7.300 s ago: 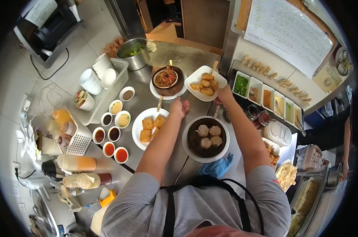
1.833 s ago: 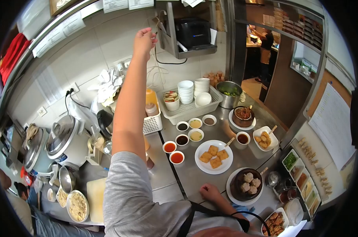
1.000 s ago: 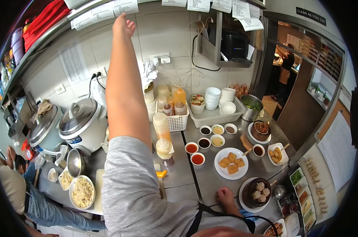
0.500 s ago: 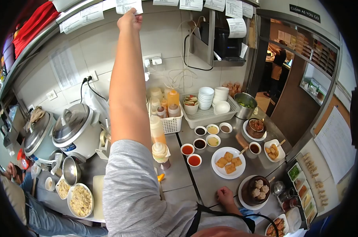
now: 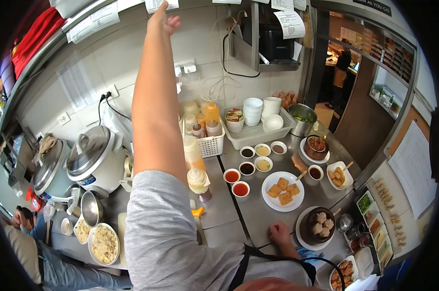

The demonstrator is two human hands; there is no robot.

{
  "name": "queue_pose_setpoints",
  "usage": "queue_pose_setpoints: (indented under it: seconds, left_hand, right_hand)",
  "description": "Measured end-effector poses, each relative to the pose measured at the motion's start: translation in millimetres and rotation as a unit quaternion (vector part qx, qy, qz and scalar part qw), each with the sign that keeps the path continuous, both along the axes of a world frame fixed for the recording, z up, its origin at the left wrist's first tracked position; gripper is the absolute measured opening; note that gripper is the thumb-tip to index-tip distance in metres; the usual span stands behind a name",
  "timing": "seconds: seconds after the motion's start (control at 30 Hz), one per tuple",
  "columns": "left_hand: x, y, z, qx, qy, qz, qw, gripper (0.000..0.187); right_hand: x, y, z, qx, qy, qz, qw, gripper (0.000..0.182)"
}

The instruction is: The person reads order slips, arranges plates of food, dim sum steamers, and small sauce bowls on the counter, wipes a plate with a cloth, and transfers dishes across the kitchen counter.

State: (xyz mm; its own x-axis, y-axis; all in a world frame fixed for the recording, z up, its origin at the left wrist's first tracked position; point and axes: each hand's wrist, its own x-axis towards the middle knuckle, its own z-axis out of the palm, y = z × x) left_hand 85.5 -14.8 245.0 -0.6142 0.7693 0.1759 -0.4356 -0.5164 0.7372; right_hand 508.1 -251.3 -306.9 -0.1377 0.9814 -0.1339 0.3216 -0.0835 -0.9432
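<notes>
Now the left hand (image 5: 162, 19) has loosened from the white paper ticket (image 5: 157, 5), fingers spread; right hand (image 5: 279, 232) rests flat on the steel counter (image 5: 229, 218).

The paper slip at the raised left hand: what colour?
White with dark print; the paper slip shows in the head view, at the left hand.

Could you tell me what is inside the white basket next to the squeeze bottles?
The white basket holds stacked white bowls, a white cup, an overturned bowl and a tub of packets. Its floor under them is hidden.
</notes>
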Motion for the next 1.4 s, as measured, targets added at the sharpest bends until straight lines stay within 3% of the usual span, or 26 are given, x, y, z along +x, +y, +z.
queue_pose_setpoints:
  seconds: [0.17,0.27,0.3,0.33,0.37,0.4,0.43,0.47,0.5,0.53,0.63,0.73,0.83,1.03,1.17,1.4]
  left_hand:
    - [10.7,-66.8,-65.7,0.023,0.251,0.104,0.962,0.032]
    - [3.2,-122.5,-111.5,0.015,0.372,0.127,0.92,0.032]
    - [3.3,-142.2,-136.5,-0.003,0.399,0.124,0.908,0.033]
    - [13.7,-169.3,-155.3,-0.022,0.407,0.185,0.894,0.036]
    - [6.1,-192.1,-173.1,-0.086,0.49,0.241,0.833,0.03]
    - [-14.4,-208.2,-197.6,-0.092,0.672,0.382,0.627,0.024]
    - [-22.4,-238.5,-218.9,-0.057,0.761,0.385,0.519,0.012]
    - [-4.6,-274.1,-228.6,-0.14,0.8,0.394,0.43,0.008]
    - [-16.5,-295.8,-249.6,-0.142,0.807,0.383,0.427,0.008]
    - [-30.7,-318.8,-273.3,-0.185,0.673,0.28,0.66,0.014]
    - [18.2,-384.5,-307.7,-0.214,0.424,0.166,0.864,0.015]
    - [13.5,-433.5,-367.1,-0.236,0.377,0.061,0.894,0.017]
    - [30.2,-450.9,-406.2,-0.253,0.257,0.038,0.932,0.018]
    - [33.6,-452.1,-427.2,-0.253,0.286,-0.043,0.923,0.017]
    - [17.8,-474.8,-429.3,-0.231,0.322,-0.012,0.918,0.037]
    - [-18.5,-549.6,-466.3,-0.318,0.245,-0.016,0.916,0.038]
  right_hand:
    - [2.4,3.6,-17.5,0.035,0.028,0.012,0.999,0.012]
    - [6.0,11.5,-40.6,0.149,-0.018,0.023,0.988,0.013]
    - [8.9,12.9,-43.8,0.104,-0.012,0.029,0.994,0.013]
    - [7.4,12.6,-38.1,0.048,-0.009,0.034,0.998,0.013]
    - [9.0,16.5,-54.2,0.111,-0.041,0.031,0.992,0.013]
    - [5.4,11.7,-44.3,0.118,-0.031,0.025,0.992,0.013]
    - [8.9,14.2,-56.3,0.117,0.004,0.04,0.992,0.012]
    - [7.4,9.8,-43.1,0.11,0.013,0.042,0.993,0.01]
    - [6.4,8.4,-41.0,0.119,0.001,0.032,0.992,0.009]
    - [3.5,2.8,-24.2,0.119,-0.006,0.024,0.993,0.008]
    - [2.2,3.2,-34.1,0.09,-0.01,0.006,0.996,0.008]
    - [-0.2,0.9,-32.5,0.101,-0.016,-0.015,0.995,0.008]
    - [-2.2,-0.6,-24.1,0.098,-0.036,-0.028,0.994,0.008]
    - [-9.5,-6.3,-21.9,0.178,-0.121,-0.084,0.973,0.008]
    - [-21.3,-11.2,-15.0,0.229,-0.212,-0.11,0.944,0.01]
    - [-27.7,-8.7,-12.6,0.153,-0.302,-0.148,0.929,0.013]
